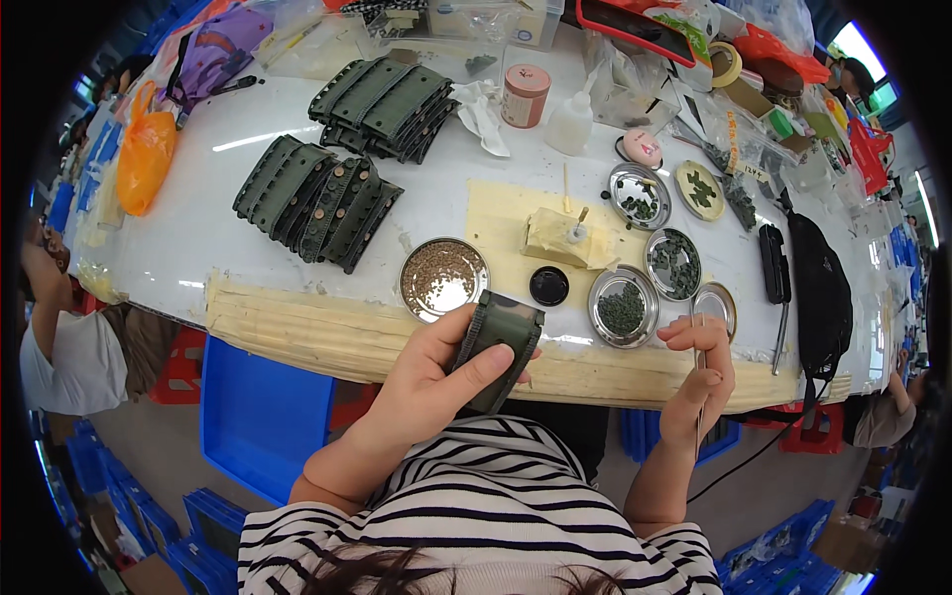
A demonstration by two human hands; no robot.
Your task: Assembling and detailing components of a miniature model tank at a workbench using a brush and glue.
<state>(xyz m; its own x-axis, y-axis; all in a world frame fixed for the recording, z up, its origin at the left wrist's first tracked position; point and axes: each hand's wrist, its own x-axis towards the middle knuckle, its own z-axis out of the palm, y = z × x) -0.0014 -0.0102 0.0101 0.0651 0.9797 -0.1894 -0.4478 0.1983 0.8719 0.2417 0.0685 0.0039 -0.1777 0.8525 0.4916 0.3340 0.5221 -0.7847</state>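
Note:
My left hand [421,382] grips a dark green ridged part [508,329], held upright above the table's front edge with the thumb pressed on its face. To the right, my right hand [706,387] holds thin metal tweezers [700,359] upright, its fingers bent around them. The tweezers' tips are near a small round metal dish [733,315]. Just left of that hand is a metal dish [594,319] of tiny dark green pieces. Beyond the held part sits a metal dish [405,297] of small brown pieces, with a round black lid [548,286] beside it.
Two stacks of dark green ridged parts [317,203] lie at the back left. A yellow-wrapped block [555,238] stands mid-table near a white squeeze bottle [570,124] and pink jar [526,96]. More dishes [649,260], a black pouch [821,297] and bags are right. A blue bin [263,407] is below.

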